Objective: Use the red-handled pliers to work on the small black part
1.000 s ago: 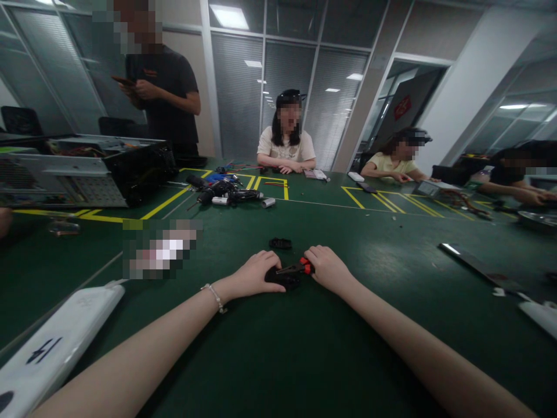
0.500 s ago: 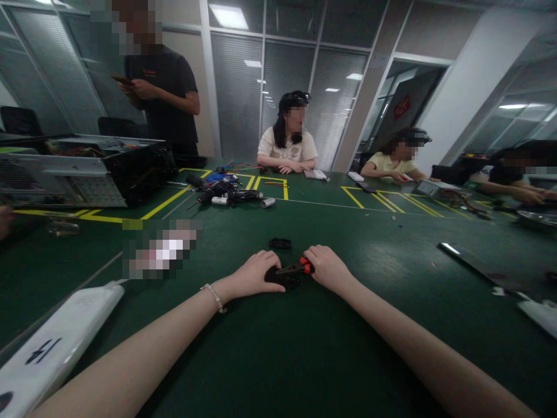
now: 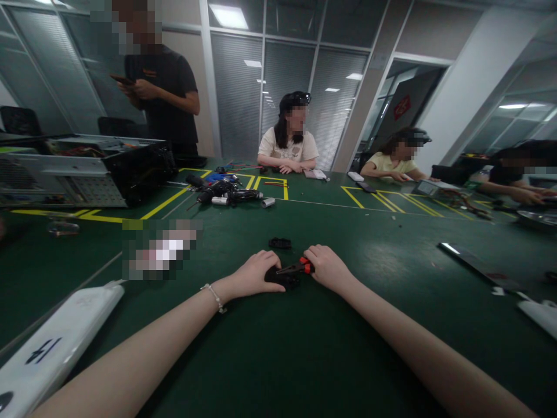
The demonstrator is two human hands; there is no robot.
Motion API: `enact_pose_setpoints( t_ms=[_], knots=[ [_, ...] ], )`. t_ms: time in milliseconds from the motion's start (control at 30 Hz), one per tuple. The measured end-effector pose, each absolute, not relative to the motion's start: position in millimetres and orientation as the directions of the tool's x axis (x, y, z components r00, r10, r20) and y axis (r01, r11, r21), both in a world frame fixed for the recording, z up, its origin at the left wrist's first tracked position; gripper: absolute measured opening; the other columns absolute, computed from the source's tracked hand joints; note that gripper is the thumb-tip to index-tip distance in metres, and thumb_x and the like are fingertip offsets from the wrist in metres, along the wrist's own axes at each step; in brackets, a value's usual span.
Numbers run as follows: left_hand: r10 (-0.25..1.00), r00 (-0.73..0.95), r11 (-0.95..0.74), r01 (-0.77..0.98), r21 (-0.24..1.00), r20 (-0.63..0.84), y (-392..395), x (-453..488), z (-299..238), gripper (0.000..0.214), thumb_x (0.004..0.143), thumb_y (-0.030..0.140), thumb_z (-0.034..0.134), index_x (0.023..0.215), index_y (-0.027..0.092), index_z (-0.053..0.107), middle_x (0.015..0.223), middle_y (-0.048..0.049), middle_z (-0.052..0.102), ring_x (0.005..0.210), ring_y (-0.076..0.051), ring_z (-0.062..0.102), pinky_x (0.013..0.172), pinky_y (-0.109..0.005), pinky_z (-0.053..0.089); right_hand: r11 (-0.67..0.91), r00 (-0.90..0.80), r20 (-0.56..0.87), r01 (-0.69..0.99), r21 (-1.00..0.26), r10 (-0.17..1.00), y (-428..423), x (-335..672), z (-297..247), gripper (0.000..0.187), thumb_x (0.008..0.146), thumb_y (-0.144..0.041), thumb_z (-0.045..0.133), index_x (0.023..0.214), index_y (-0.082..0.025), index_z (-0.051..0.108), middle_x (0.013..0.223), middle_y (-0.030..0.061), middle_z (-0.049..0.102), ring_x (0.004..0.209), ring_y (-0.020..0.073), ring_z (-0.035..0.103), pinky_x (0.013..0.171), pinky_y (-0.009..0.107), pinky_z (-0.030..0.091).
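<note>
My left hand (image 3: 259,273) is closed on a small black plastic part (image 3: 290,282) lying on the green table; its exact kind does not show. In my right hand (image 3: 325,268) is a pair of pliers (image 3: 297,268) with red handles. The dark, narrow jaws point left and lie over the black part, near my left thumb and fingers. Whether the jaws grip anything is too small to tell. Just beyond my hands rests another black plastic piece (image 3: 279,242), touched by neither hand.
An open computer case (image 3: 82,174) stands at the far left. A heap of tools and cables (image 3: 224,190) lies farther back. Near my left forearm is a white power bank-like block (image 3: 56,342); a dark flat panel (image 3: 474,268) lies right. Several people are around the table.
Both hands stay in place, with the pliers still over the black part. The pliers' jaws look slightly shifted; little else differs.
</note>
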State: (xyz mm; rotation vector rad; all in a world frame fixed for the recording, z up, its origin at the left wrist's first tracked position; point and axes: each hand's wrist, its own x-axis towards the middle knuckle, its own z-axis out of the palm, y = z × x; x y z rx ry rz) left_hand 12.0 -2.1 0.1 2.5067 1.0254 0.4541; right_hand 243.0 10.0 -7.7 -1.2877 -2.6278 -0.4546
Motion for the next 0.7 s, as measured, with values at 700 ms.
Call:
enact_pose_setpoints(
  t_ms=[700],
  knots=[
    [0.713, 0.682, -0.668, 0.590, 0.455, 0.161, -2.8, 12.3, 0.3, 0.038, 0.069, 0.050, 0.060, 0.088, 0.019, 0.049, 0.095, -0.0023, 0.049, 0.086, -0.020, 0.044, 0.072, -0.029, 0.036, 0.569, -0.601, 0.299, 0.799, 0.193, 0.742, 12.3, 244.0, -11.0, 0.022, 0.066, -0.010, 0.050, 0.088, -0.013, 0.054, 0.088, 0.0082, 0.055, 0.080, 0.0182, 0.047, 0.072, 0.029, 0.034]
  ],
)
